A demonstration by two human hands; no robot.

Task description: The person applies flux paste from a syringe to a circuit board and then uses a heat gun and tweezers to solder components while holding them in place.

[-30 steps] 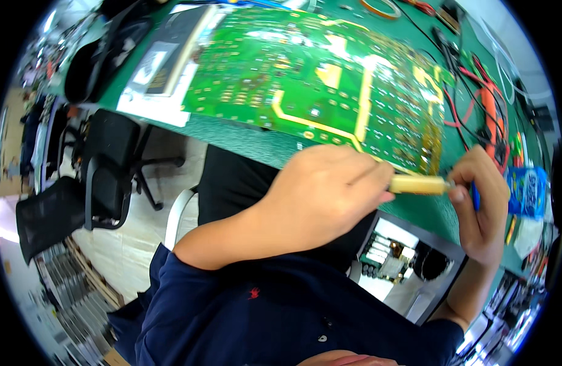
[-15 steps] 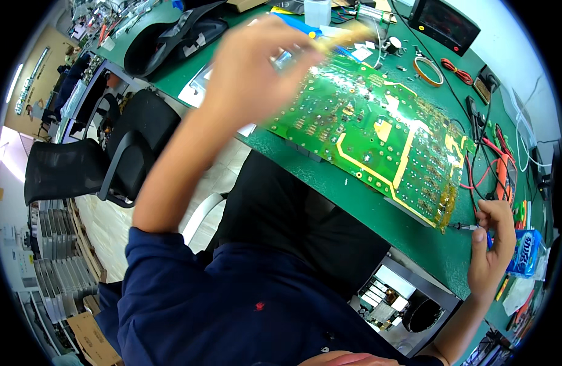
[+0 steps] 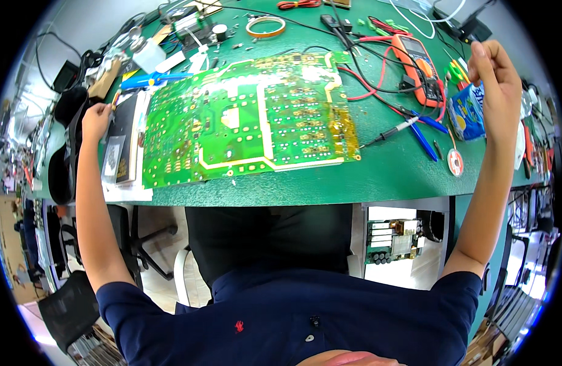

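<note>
A large green circuit board (image 3: 244,122), with amber tape on its right end, lies on the green bench (image 3: 250,195). My left hand (image 3: 97,121) is closed at the board's left, beside a dark flat item (image 3: 122,158) on white sheets; a small yellow-and-red thing at its fingertips is too small to make out. My right hand (image 3: 493,73) is raised at the upper right with curled fingers, above a blue packet (image 3: 464,113); anything inside them is hidden. A black probe (image 3: 388,134), blue-handled pliers (image 3: 424,140) and a red-and-white round item (image 3: 455,161) lie right of the board.
An orange multimeter (image 3: 415,64) with tangled leads sits at back right, a tape roll (image 3: 266,27) and white bottle (image 3: 148,56) behind the board. A black bag (image 3: 64,152) lies far left, a chair (image 3: 70,305) below it, an open electronic unit (image 3: 394,241) under the bench.
My left hand carried a yellow-handled tool from the board's front edge up and over to its left side. My right hand left the probe area and rose rightward. The view has turned.
</note>
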